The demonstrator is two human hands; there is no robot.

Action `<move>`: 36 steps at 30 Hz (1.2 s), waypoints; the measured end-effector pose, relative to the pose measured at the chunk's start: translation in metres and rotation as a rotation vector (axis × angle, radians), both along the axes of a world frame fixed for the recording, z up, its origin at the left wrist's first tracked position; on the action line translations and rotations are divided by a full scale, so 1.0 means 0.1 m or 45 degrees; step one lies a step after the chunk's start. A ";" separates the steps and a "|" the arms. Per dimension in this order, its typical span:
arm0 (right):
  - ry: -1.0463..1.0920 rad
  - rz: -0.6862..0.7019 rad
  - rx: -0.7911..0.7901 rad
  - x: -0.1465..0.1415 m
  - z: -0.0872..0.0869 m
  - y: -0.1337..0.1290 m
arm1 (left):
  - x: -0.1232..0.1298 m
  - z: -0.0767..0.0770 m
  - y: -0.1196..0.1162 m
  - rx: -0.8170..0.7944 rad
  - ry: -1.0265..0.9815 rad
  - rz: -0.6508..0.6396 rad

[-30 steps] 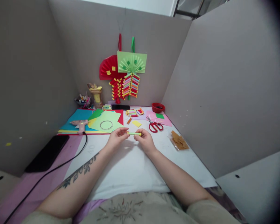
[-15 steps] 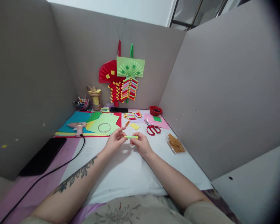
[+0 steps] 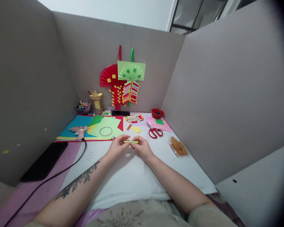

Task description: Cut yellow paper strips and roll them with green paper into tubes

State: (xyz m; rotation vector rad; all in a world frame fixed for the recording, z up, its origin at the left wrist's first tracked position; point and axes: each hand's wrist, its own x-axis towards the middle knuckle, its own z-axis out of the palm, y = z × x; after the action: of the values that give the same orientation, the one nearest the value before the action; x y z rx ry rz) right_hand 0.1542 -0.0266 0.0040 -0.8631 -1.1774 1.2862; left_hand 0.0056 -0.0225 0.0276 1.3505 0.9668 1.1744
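Your left hand (image 3: 118, 146) and right hand (image 3: 143, 147) have fingers clamped on the green-and-yellow tube (image 3: 131, 142), left of the scissors (image 3: 155, 130) and nearer you; squeezing too hard could dent it, uneven twisting could unroll it.

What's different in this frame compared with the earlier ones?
The left hand and right hand have drawn closer together along the small green-and-yellow roll, which both still hold. Nothing was let go. The red-handled scissors and glue gun stayed put.
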 end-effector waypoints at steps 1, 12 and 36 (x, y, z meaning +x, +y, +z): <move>-0.011 -0.005 0.007 0.00 0.00 0.00 | 0.00 0.00 0.00 -0.014 0.020 0.005; 0.022 -0.033 0.004 0.02 -0.01 0.03 | -0.04 0.02 0.03 -0.042 0.042 0.120; 0.404 0.381 -0.558 0.07 0.08 -0.02 | -0.10 0.00 0.10 -0.104 -0.206 -0.057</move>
State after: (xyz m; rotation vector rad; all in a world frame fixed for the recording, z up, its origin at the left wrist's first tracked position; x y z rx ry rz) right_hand 0.1615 -0.0291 0.0122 -0.7691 -0.8009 1.8960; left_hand -0.0047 -0.0124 0.0277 1.1878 0.8556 1.1788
